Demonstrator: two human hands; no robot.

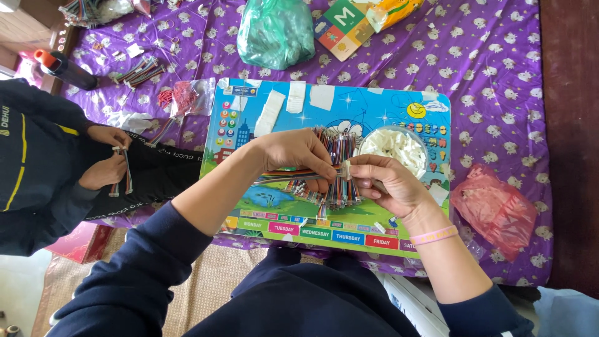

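Far left there's another person in a dark top with yellow trim, their two hands (106, 163) working a short bundle of wires (123, 170) over their lap. Above them, at the edge of the purple cloth (499, 75), sits a dark bottle (67, 70) with an orange cap, and a few loose wire bundles (140, 70) lie nearby.

Then my bit. I've got a colourful board (249, 125) in front of me on the cloth – cartoon picture, weekday labels along the near edge, some white tape strips (269, 112) stuck near the top. My left hand (293, 153) is closed round a flat ribbon of coloured wires (299, 176), fingers curled on top, thumb underneath. The ribbon runs sideways, just above the board, straight across to my right hand (387, 181), which is pinching the small white connector (345, 170) at its end between thumb and fingertips. So both hands are clamped on the same cable, nearly touching.

Under and behind my hands is a heap of finished cables (337, 187) lying on the board. Just right of that, a clear bowl (394, 146) full of white connectors. Pink band (433, 235) on my right wrist.

Further right, a crumpled pink bag (496, 209) on the cloth; up top, a green bag (274, 31).
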